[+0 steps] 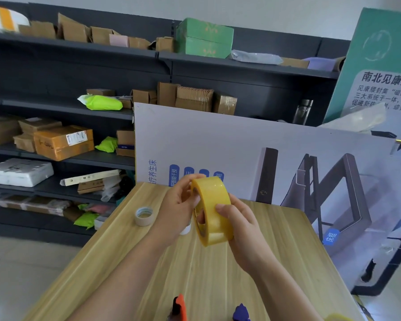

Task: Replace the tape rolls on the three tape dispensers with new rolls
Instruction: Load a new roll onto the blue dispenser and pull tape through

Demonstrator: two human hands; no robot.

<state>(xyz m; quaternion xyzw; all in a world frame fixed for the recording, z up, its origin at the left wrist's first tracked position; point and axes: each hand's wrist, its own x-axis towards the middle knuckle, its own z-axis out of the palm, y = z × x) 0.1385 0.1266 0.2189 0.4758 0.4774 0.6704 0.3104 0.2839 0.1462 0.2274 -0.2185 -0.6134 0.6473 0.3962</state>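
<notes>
Your left hand (174, 205) and your right hand (239, 230) are both gripping the yellow tape roll (212, 212). The left fingers are curling over its far edge and into the core, and the right thumb is pressing on the outer band. The wooden table (206, 274) is lying under both hands, and you are holding the roll in the air above it, standing on its edge between your two palms.

I am judging that you are preparing a new roll, probably searching for the loose end of the tape before loading. The next move is calling for a dispenser. The orange dispenser (180, 306) and the purple dispenser (241, 312) are waiting below your wrists, close to your body, with only their tops showing. You are needing one free hand to take one of them. A small pale roll (144, 215), looking nearly used up, is lying on the table just left of your left hand.
</notes>
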